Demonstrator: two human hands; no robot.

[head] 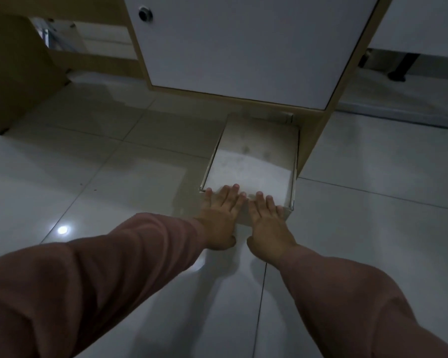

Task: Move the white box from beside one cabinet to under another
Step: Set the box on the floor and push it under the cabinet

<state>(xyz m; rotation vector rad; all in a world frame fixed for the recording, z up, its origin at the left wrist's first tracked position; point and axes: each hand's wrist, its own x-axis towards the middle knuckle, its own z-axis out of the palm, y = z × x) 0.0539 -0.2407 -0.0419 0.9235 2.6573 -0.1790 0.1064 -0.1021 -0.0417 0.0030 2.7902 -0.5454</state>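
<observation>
Head view: white box (pixel 251 161) on floor (pixel 88 177), far end under cabinet (pixel 243 47). Left hand (pixel 219 220) and right hand (pixel 268 224) flat on near edge, fingers (pixel 228 196) extended, gripping nothing, placed for pushing.

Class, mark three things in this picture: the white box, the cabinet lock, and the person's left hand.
white box (pixel 254 161), head view, on its dusty top face.
cabinet lock (pixel 145 14), head view, on the round keyhole.
left hand (pixel 221 215), head view, on its back, pressed flat against the box.
</observation>
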